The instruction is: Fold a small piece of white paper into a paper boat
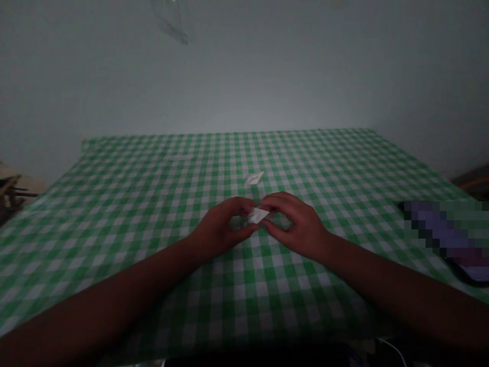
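Note:
A small white piece of folded paper (257, 215) with faint markings is held between both hands, just above the checked cloth. My left hand (223, 224) pinches its left side between thumb and fingers. From the other side, my right hand (298, 221) grips its right edge with thumb and fingertips. Beyond the hands, a second white paper piece (254, 178) of similar look lies on the cloth. The fingertips partly cover the held piece, and its exact fold is too dim to make out.
A green-and-white checked tablecloth (153, 204) covers the table, which reaches back to a pale wall (244, 71). To the right lies a dark phone-like device (451, 239), its screen pixelated. A faint whitish strip (179, 157) rests toward the far left of the cloth.

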`<state>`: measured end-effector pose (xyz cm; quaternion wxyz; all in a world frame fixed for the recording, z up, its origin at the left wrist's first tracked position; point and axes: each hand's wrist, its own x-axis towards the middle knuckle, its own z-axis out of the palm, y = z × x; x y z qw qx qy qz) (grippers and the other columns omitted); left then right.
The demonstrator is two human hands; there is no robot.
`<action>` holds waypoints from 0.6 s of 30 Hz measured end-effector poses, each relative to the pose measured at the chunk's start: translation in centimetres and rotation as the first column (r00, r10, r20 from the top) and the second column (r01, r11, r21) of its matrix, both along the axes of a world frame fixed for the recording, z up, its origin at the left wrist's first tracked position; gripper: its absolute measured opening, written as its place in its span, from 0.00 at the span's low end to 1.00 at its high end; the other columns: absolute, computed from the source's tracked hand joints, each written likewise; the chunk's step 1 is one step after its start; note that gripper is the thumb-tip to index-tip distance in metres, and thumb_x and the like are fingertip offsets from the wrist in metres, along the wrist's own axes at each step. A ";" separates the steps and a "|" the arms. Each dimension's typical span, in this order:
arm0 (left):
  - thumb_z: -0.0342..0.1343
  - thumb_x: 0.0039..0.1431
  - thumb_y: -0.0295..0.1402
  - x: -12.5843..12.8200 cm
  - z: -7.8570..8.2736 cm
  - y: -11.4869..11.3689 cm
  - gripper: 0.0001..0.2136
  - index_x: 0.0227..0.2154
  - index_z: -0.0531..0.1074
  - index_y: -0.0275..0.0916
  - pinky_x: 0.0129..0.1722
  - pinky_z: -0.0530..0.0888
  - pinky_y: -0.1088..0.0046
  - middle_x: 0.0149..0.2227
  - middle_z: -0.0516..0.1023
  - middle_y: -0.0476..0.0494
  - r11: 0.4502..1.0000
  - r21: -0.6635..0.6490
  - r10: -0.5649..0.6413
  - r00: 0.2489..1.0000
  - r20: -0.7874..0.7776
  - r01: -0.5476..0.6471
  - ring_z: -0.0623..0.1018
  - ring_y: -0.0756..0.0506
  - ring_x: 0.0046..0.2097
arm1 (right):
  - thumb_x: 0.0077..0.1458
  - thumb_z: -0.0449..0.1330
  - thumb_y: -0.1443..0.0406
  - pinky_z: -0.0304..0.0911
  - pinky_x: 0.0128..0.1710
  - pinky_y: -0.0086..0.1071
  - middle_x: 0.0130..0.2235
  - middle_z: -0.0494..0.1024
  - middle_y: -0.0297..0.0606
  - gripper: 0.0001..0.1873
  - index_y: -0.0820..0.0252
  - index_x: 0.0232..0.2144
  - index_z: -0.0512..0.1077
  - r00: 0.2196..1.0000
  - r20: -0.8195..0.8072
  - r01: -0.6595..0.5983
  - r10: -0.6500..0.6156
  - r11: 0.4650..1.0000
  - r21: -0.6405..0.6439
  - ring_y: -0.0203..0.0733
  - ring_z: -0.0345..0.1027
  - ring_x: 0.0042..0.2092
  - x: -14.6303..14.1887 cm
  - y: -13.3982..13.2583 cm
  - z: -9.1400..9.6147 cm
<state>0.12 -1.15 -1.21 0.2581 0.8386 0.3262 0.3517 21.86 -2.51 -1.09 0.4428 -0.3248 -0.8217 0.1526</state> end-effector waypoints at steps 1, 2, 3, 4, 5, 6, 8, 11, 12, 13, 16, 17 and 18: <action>0.62 0.57 0.33 0.0 0.0 0.0 0.11 0.40 0.69 0.40 0.48 0.78 0.63 0.49 0.76 0.43 0.999 -0.032 -0.002 1.000 0.022 0.002 0.78 0.45 0.47 | 0.54 0.64 0.69 0.74 0.45 0.38 0.46 0.76 0.40 0.20 0.54 0.50 0.69 0.998 -0.054 -0.014 0.010 0.997 -0.070 0.42 0.73 0.45 -0.1 0.1 -0.1; 0.62 0.57 0.34 0.0 0.0 0.0 0.11 0.41 0.69 0.40 0.48 0.78 0.62 0.50 0.76 0.42 0.998 -0.060 0.000 0.999 0.039 0.002 0.79 0.45 0.47 | 0.54 0.65 0.68 0.74 0.44 0.37 0.46 0.75 0.39 0.21 0.53 0.50 0.69 0.994 -0.107 -0.041 0.026 0.989 -0.141 0.41 0.73 0.45 -0.1 0.1 -0.3; 0.62 0.58 0.34 0.0 0.0 0.0 0.12 0.42 0.69 0.40 0.49 0.78 0.61 0.50 0.76 0.42 0.996 -0.085 0.004 0.999 0.051 0.001 0.79 0.45 0.47 | 0.53 0.66 0.67 0.74 0.43 0.37 0.46 0.75 0.39 0.21 0.52 0.49 0.70 0.987 -0.155 -0.073 0.041 0.976 -0.207 0.41 0.73 0.45 -0.2 0.3 -0.5; 0.63 0.57 0.35 0.0 -0.1 0.0 0.13 0.43 0.69 0.40 0.49 0.78 0.61 0.50 0.76 0.42 0.995 -0.103 0.007 0.998 0.064 -0.001 0.79 0.45 0.47 | 0.53 0.66 0.66 0.74 0.43 0.37 0.45 0.75 0.38 0.20 0.52 0.49 0.70 0.980 -0.194 -0.098 0.047 0.961 -0.260 0.41 0.73 0.45 -0.2 0.4 -0.7; 0.63 0.57 0.35 0.0 -0.1 0.0 0.14 0.45 0.69 0.40 0.50 0.78 0.60 0.50 0.76 0.42 0.993 -0.117 0.009 0.997 0.077 0.000 0.79 0.45 0.48 | 0.53 0.66 0.65 0.74 0.43 0.37 0.45 0.75 0.38 0.19 0.52 0.48 0.71 0.974 -0.223 -0.118 0.050 0.946 -0.303 0.41 0.73 0.44 -0.2 0.4 -0.9; 0.63 0.57 0.35 0.0 -0.1 0.0 0.15 0.46 0.69 0.41 0.50 0.79 0.60 0.50 0.76 0.42 0.992 -0.127 0.011 0.996 0.093 0.001 0.79 0.45 0.48 | 0.53 0.66 0.65 0.74 0.43 0.37 0.44 0.75 0.38 0.18 0.53 0.47 0.71 0.969 -0.244 -0.131 0.049 0.934 -0.333 0.40 0.74 0.43 -0.2 0.5 -1.0; 0.63 0.57 0.35 -0.1 -0.1 0.0 0.17 0.47 0.68 0.41 0.50 0.79 0.60 0.51 0.76 0.41 0.990 -0.140 0.019 0.993 0.119 -0.002 0.79 0.45 0.48 | 0.54 0.66 0.65 0.73 0.42 0.36 0.42 0.76 0.37 0.15 0.54 0.45 0.72 0.964 -0.264 -0.142 0.046 0.923 -0.359 0.38 0.73 0.40 -0.2 0.6 -1.1; 0.63 0.57 0.35 -0.1 0.0 -0.1 0.18 0.49 0.67 0.41 0.49 0.79 0.60 0.51 0.76 0.41 0.990 -0.138 0.031 0.992 0.126 -0.013 0.79 0.44 0.48 | 0.55 0.64 0.66 0.72 0.40 0.35 0.39 0.76 0.36 0.12 0.55 0.43 0.74 0.972 -0.233 -0.115 0.032 0.929 -0.352 0.37 0.73 0.38 -0.1 0.4 -0.9; 0.62 0.58 0.34 -0.1 0.1 -0.1 0.18 0.49 0.67 0.41 0.49 0.80 0.61 0.50 0.76 0.41 0.991 -0.129 0.035 0.992 0.125 -0.019 0.79 0.45 0.48 | 0.55 0.63 0.67 0.72 0.40 0.35 0.38 0.77 0.36 0.11 0.56 0.42 0.74 0.976 -0.219 -0.096 0.017 0.930 -0.354 0.37 0.73 0.37 -0.1 0.4 -0.8; 0.62 0.58 0.34 -0.1 0.2 -0.1 0.18 0.49 0.67 0.41 0.49 0.80 0.62 0.50 0.76 0.41 0.993 -0.113 0.042 0.992 0.119 -0.028 0.80 0.45 0.47 | 0.56 0.62 0.67 0.72 0.40 0.35 0.38 0.77 0.36 0.10 0.56 0.42 0.74 0.978 -0.210 -0.075 -0.003 0.929 -0.363 0.37 0.73 0.38 -0.1 0.3 -0.7; 0.61 0.58 0.33 -0.1 0.5 -0.4 0.17 0.49 0.67 0.39 0.49 0.79 0.63 0.48 0.77 0.42 0.998 -0.027 0.055 0.998 0.037 -0.054 0.80 0.45 0.46 | 0.57 0.61 0.67 0.72 0.40 0.36 0.38 0.79 0.37 0.09 0.57 0.41 0.75 0.969 -0.235 -0.033 -0.071 0.910 -0.413 0.39 0.75 0.38 -0.2 0.1 -0.7; 0.60 0.59 0.32 0.0 0.6 -0.4 0.16 0.49 0.67 0.39 0.48 0.79 0.63 0.47 0.78 0.42 0.999 0.005 0.053 0.999 -0.006 -0.053 0.80 0.45 0.46 | 0.57 0.61 0.66 0.72 0.40 0.36 0.38 0.80 0.37 0.08 0.57 0.41 0.75 0.964 -0.251 -0.034 -0.083 0.904 -0.427 0.39 0.75 0.38 -0.2 0.0 -0.7; 0.59 0.59 0.32 0.0 0.6 -0.5 0.16 0.50 0.68 0.39 0.48 0.79 0.63 0.47 0.78 0.42 0.999 0.030 0.046 0.998 -0.045 -0.045 0.79 0.45 0.47 | 0.57 0.61 0.66 0.72 0.39 0.35 0.38 0.80 0.37 0.08 0.57 0.40 0.75 0.959 -0.268 -0.041 -0.087 0.898 -0.439 0.39 0.76 0.38 -0.2 0.0 -0.7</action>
